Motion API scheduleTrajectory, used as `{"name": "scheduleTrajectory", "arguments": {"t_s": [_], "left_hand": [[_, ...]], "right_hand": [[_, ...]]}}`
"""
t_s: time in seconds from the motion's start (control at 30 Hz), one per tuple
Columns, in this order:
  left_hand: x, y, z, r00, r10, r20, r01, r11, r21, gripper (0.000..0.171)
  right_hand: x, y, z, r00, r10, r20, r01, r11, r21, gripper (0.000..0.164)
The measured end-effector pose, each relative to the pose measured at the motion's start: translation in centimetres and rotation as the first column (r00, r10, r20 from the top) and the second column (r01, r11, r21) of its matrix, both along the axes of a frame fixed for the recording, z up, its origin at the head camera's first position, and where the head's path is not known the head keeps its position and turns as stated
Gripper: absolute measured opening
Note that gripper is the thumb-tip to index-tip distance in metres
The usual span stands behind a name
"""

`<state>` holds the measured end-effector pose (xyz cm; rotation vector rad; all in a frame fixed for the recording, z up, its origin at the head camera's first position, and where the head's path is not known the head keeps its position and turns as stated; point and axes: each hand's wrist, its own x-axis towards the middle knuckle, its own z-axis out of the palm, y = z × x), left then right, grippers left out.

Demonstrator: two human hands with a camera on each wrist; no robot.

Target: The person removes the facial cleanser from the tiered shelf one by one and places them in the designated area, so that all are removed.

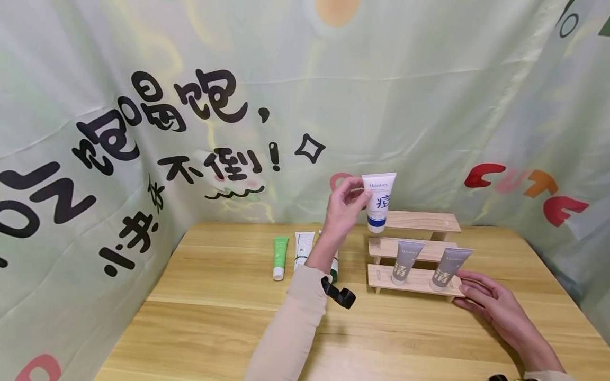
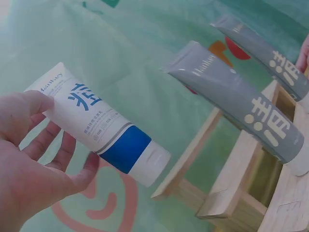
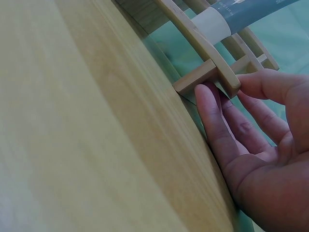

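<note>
My left hand (image 1: 344,205) pinches a white squeeze tube (image 1: 379,198) with blue lettering and a blue band, cap down. It hangs in the air at the left end of a three-tier wooden display stand (image 1: 421,220). In the left wrist view the thumb and fingers (image 2: 82,176) lie along the tube's edges. My right hand (image 1: 498,307) grips the right end of the stand's lowest shelf (image 3: 224,79), fingers above and below the board. On that lowest shelf two grey tubes, a left one (image 1: 407,260) and a right one (image 1: 449,269), stand on their caps, leaning slightly.
Left of the stand, a green tube (image 1: 280,257) and a white tube (image 1: 303,246) lie on the wooden table (image 1: 214,280). Another tube (image 1: 334,270) with a dark green end is mostly hidden by my left forearm. A printed curtain (image 1: 286,106) hangs behind the table.
</note>
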<state>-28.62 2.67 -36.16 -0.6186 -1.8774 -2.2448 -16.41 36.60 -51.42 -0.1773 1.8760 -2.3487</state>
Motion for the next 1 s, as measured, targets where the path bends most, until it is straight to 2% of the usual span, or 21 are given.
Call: {"name": "scheduleTrajectory", "arguments": {"t_s": [0.2,0.4,0.77,0.9,1.0], "left_hand": [[0.9,-1.7,-0.1,0.998,-0.063,0.009,0.063,0.998,0.015,0.021],[2.1,-3.0,-0.8,0.995,-0.092,0.048,0.091,0.995,0.028,0.021],[4.1,-4.6,-3.0,0.989,-0.081,0.121,0.078,0.996,0.030,0.024],[4.8,-5.1,-3.8,0.987,-0.088,0.133,0.089,0.996,0.004,0.027],[5.2,-5.6,-4.2,0.989,-0.070,0.132,0.075,0.996,-0.038,0.026]], "right_hand": [[-0.2,0.0,0.1,1.000,0.004,0.001,-0.004,1.000,0.006,0.041],[-0.1,0.1,0.1,1.000,-0.007,0.019,0.007,1.000,0.026,0.039],[0.0,0.2,0.2,0.999,-0.020,0.037,0.018,0.998,0.061,0.035],[0.1,0.2,0.1,1.000,-0.009,0.026,0.008,0.999,0.042,0.035],[0.1,0.1,0.1,0.999,-0.011,0.030,0.009,0.999,0.039,0.035]]}}
